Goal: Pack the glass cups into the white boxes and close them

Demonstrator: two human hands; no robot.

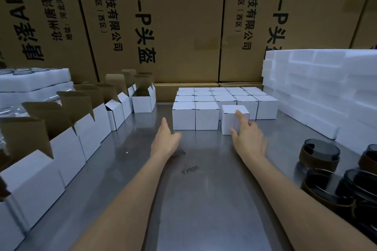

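open boxes (67, 138) lined along counter (204, 199) left edge, flaps up, unfilled as far as visible | left hand (166, 138) grip apart, empty | closed boxes (216, 106) stacked mid-back, done | right hand (247, 136) fingers spread against newest closed box (231, 120), not clamped | glass cups (334, 173) right, unpacked

brushed grey metal surface (195, 199): smooth, dull sheen. small white cardboard boxes (206, 117): matt, brown unbleached inside flaps. dark smoky glass cups (319, 154): glossy. white foam blocks (318, 91): matt, grainy. big brown corrugated cartons (183, 26): matt.
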